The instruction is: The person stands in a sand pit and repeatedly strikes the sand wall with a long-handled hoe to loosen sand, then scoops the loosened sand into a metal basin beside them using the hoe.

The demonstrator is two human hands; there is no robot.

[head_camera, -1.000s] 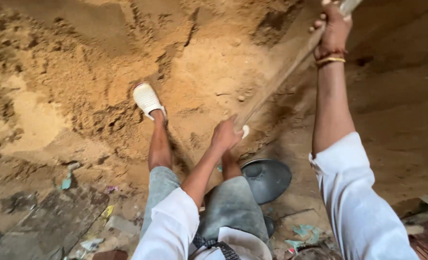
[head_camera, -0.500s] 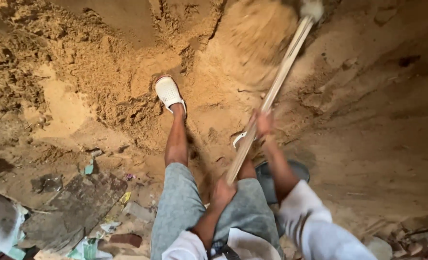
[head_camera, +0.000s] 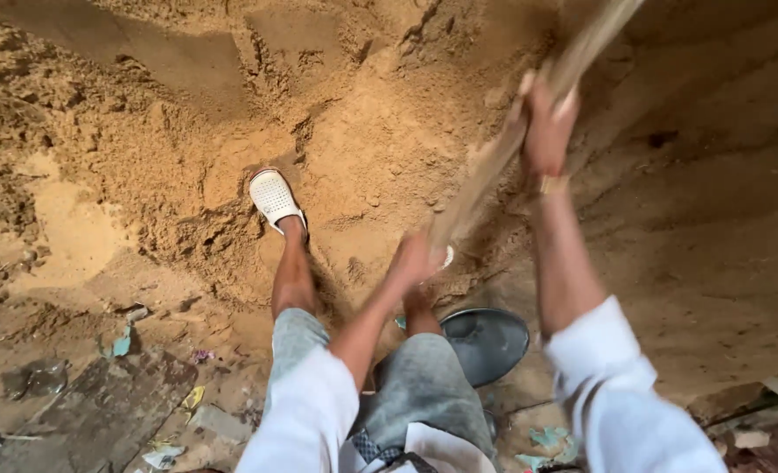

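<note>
Head view, seen from above: a long wooden handle, motion-blurred, is clamped in both grips, the right hand high on it and the left hand closed near its lower end. Below, one white-shoed foot is planted in the sand heap, beside a dark round pan. Loose sand could let that foot slide, or the handle could twist loose.
</note>
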